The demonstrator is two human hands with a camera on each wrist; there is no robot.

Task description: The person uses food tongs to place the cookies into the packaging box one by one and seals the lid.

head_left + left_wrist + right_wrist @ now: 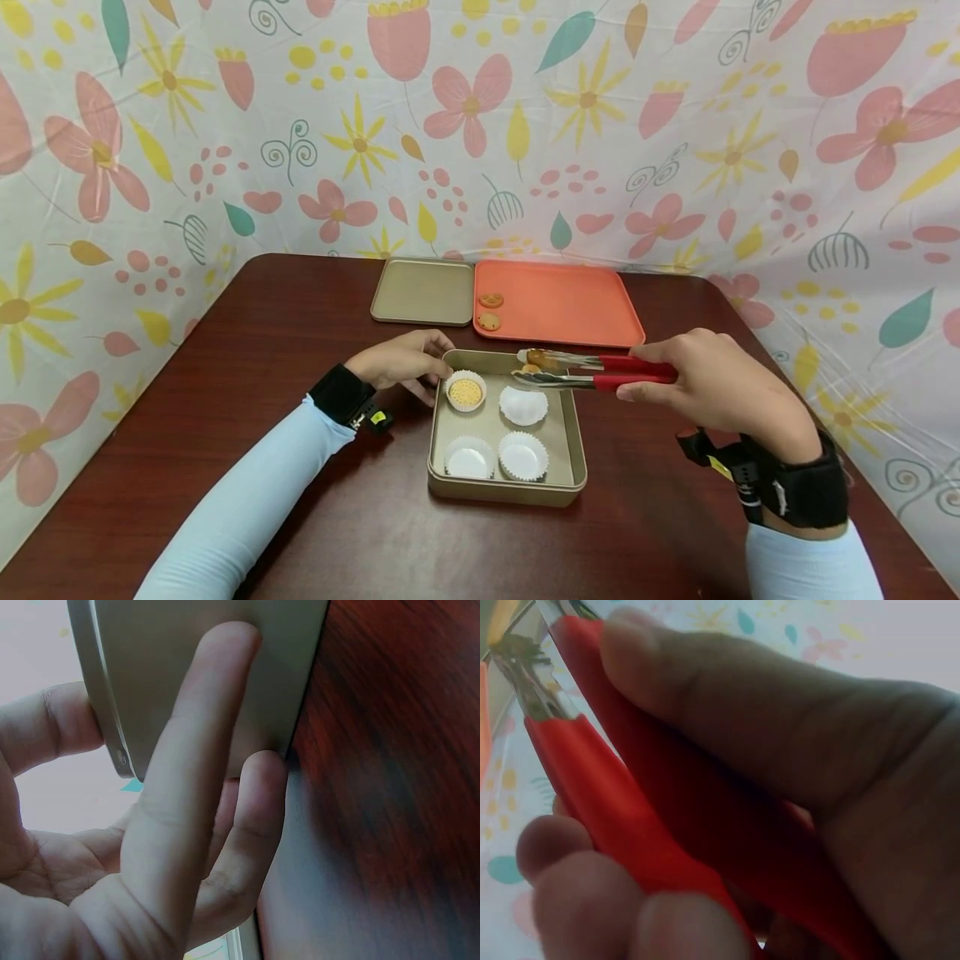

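Observation:
A square gold-tone baking tin [504,493] stands on the table. My left hand [403,360] holds its far left corner; in the left wrist view, the fingers [187,757] lie against the tin's outer wall [292,645]. My right hand [708,379] grips red-handled metal tongs [633,381]. Between the tong tips, above the tin's far side, is a small golden-brown piece, apparently a cookie [531,367]. Inside the tin, a round yellow cookie [466,392] sits in a white paper cup [450,392]. Three other white paper cups, among them one at the near right [523,457], show no cookie.
Behind the tin lie a small gold-tone tray [423,292] and an orange tray [562,300] side by side. A pretzel-shaped cookie [491,299] and a round cookie [489,322] rest on the orange tray's left edge. A flowered cloth [465,167] hangs behind the dark wooden table [300,333].

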